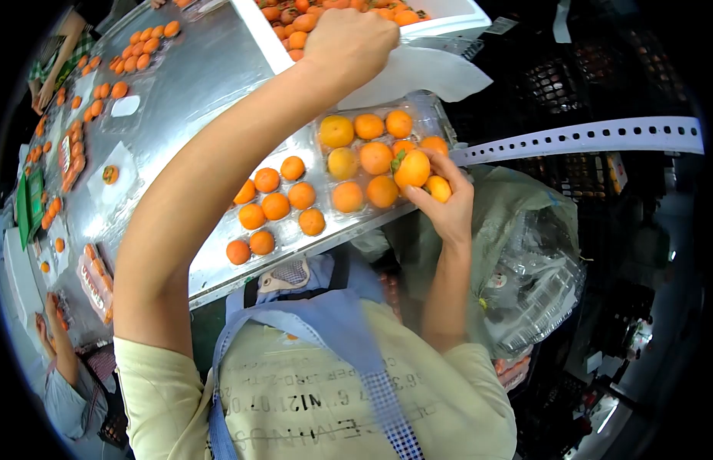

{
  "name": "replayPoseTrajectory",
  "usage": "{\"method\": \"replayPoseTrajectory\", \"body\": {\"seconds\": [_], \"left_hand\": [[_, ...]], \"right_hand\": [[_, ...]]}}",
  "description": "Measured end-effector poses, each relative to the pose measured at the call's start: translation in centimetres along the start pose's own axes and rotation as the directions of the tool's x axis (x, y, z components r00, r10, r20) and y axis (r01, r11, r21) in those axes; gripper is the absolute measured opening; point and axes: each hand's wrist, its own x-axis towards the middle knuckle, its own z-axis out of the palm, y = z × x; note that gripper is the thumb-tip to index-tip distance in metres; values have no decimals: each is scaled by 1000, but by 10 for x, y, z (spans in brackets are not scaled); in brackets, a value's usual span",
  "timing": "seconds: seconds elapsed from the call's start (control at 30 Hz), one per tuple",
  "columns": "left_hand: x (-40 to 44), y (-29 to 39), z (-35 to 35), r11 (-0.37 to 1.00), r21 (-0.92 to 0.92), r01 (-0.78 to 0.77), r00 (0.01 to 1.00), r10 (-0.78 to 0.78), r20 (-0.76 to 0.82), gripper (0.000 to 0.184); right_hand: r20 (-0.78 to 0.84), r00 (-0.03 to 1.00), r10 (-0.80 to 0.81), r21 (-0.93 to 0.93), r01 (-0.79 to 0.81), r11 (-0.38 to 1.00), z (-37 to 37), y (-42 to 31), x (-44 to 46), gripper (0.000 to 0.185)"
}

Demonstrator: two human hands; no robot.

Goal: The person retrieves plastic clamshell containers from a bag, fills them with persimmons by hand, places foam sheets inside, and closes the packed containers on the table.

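Observation:
My left hand (352, 46) is at the near edge of a white foam box (448, 29) heaped with persimmons (299, 38). Its fingers curl down out of sight, so what they hold is hidden. My right hand (448, 199) is closed on a yellow-orange persimmon (412, 169) with a green calyx, above a clear plastic tray (326, 165) filled with rows of persimmons. A smaller yellow one (438, 188) shows between the same fingers and palm. Beside the tray, several loose persimmons (275, 205) lie on the metal table (211, 77).
A white sheet (425, 73) lies between box and tray. At the right hangs a greenish bag (509, 199) with clear plastic trays (536, 276). A perforated white strip (586, 142) crosses the right side. Co-workers' hands (54, 318) and packed fruit (96, 280) are at the left.

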Motion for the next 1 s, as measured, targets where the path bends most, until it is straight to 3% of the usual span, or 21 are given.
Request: {"method": "replayPoseTrajectory", "body": {"seconds": [0.17, 0.23, 0.3, 0.4, 0.5, 0.8, 0.9, 1.0], "left_hand": [[-2, 2, 0, 1000, -3, 28, 999, -28, 19, 17], [-4, 2, 1, 1000, -12, 26, 1000, -26, -15, 16], [-6, 1, 2, 1000, -2, 20, 1000, -20, -13, 16], [-9, 0, 2, 998, -55, 9, 997, -14, -79, 13], [-11, -1, 2, 997, -78, 11, 995, -19, -100, 13], [-14, -1, 5, 998, -59, 8, 992, -16, -124, 15], [-14, -1, 5, 998, -60, 2, 990, -10, -137, 15], [-14, -1, 6, 1000, 3, 0, 995, 0, -96, 17]], "right_hand": [[276, 956, 104, -18, -103, 994, 41, 9, -28, 51], [421, 900, 114, -246, -7, 969, 67, 9, -39, 49], [472, 879, -66, -396, 279, 875, 95, 32, -51, 48], [488, 873, -21, -587, 346, 732, 124, 70, -60, 42], [500, 854, -143, -649, 479, 590, 135, 95, -56, 40], [530, 842, -102, -751, 522, 405, 150, 97, -53, 41], [516, 853, -74, -768, 499, 401, 153, 98, -51, 40], [467, 884, -5, -734, 391, 555, 150, 89, -49, 39]]}}
